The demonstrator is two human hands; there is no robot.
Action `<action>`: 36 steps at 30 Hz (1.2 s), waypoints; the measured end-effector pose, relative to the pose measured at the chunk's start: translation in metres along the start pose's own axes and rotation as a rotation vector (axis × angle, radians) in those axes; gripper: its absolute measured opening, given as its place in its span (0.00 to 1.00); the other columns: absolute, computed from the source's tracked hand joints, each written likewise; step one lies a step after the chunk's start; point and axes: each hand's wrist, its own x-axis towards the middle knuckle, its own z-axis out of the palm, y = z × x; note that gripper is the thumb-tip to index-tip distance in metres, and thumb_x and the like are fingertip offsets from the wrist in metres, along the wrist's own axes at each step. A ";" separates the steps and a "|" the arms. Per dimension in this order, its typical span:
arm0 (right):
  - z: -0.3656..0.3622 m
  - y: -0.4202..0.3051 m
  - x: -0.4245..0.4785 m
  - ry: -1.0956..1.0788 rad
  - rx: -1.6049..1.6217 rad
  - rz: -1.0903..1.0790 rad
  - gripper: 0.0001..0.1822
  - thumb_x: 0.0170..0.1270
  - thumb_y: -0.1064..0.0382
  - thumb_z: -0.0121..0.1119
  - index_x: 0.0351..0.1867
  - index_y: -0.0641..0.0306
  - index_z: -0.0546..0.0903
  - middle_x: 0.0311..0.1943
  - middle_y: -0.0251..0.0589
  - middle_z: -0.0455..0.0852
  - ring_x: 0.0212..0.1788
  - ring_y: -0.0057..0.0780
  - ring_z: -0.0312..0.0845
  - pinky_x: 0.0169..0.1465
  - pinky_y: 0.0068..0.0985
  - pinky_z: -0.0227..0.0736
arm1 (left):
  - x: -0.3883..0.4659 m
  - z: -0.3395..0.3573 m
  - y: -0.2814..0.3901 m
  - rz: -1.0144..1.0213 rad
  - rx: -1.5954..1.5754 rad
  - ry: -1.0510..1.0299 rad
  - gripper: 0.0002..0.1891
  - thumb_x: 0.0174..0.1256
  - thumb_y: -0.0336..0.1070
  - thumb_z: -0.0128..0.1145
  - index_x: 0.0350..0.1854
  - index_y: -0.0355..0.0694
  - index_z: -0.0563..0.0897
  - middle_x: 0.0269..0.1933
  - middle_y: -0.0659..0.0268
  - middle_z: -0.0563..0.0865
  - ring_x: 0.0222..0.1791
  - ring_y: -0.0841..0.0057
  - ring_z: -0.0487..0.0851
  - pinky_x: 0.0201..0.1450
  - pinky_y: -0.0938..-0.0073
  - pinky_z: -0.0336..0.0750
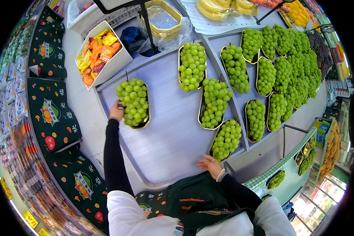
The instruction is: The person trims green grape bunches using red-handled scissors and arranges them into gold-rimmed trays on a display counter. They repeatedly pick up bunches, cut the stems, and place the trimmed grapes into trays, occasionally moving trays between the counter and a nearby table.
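My left hand (pixel 117 110) is at the left side of a black, gold-rimmed tray of green grapes (pixel 132 101) on the left part of the grey-white display table (pixel 165 138). Its fingertips are partly hidden behind the fruit. My right hand (pixel 211 165) hovers near the table's front edge with fingers apart, holding nothing. Just above and right of it lies another tray of green grapes (pixel 226 140). Two more grape trays, one at the middle (pixel 214 103) and one at the back (pixel 192 66), stand along the divider. The grapes rise above the tray rims.
Beyond the divider (pixel 233 103) are several more grape trays (pixel 255 119). A white box of wrapped snacks (pixel 118 63) stands at the back left, beside a black stand post (pixel 149 29) and empty gold-rimmed trays (pixel 165 22). Bananas (pixel 214 8) lie at the back. A wire-mesh rack (pixel 283 165) is at right.
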 end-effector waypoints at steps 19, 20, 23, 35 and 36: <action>-0.024 0.042 0.011 -0.111 -0.442 -0.103 0.37 0.56 0.77 0.45 0.68 0.61 0.48 0.63 0.52 0.60 0.54 0.38 0.69 0.48 0.29 0.68 | -0.254 0.182 0.049 -0.056 -0.197 -0.270 0.31 0.49 0.23 0.50 0.62 0.46 0.67 0.44 0.56 0.82 0.43 0.62 0.80 0.45 0.68 0.74; -0.023 0.043 0.012 -0.128 -0.461 -0.086 0.37 0.56 0.76 0.45 0.68 0.61 0.48 0.63 0.51 0.61 0.56 0.39 0.67 0.51 0.31 0.67 | -0.257 0.183 0.051 -0.045 -0.155 -0.279 0.31 0.49 0.23 0.50 0.61 0.47 0.67 0.45 0.55 0.81 0.46 0.60 0.79 0.46 0.67 0.73; -0.029 0.059 0.021 -0.158 -0.490 -0.093 0.36 0.56 0.76 0.45 0.68 0.61 0.48 0.62 0.51 0.61 0.57 0.40 0.66 0.53 0.32 0.66 | -0.259 0.179 0.067 -0.005 0.000 -0.337 0.31 0.50 0.24 0.51 0.61 0.47 0.67 0.46 0.53 0.80 0.47 0.55 0.78 0.47 0.64 0.72; -0.144 0.057 -0.060 -0.012 -0.460 -0.319 0.25 0.56 0.67 0.48 0.58 0.68 0.65 0.47 0.48 0.80 0.47 0.33 0.77 0.50 0.27 0.71 | -0.255 0.176 0.038 0.139 -0.117 -0.135 0.23 0.46 0.20 0.45 0.49 0.35 0.74 0.36 0.58 0.81 0.35 0.70 0.81 0.37 0.74 0.75; -0.180 0.070 -0.056 0.049 -0.415 -0.339 0.26 0.55 0.67 0.49 0.58 0.68 0.66 0.47 0.48 0.80 0.44 0.29 0.78 0.49 0.27 0.72 | -0.253 0.175 0.035 0.194 -0.106 0.029 0.17 0.45 0.20 0.45 0.40 0.35 0.77 0.32 0.58 0.81 0.33 0.69 0.80 0.37 0.72 0.74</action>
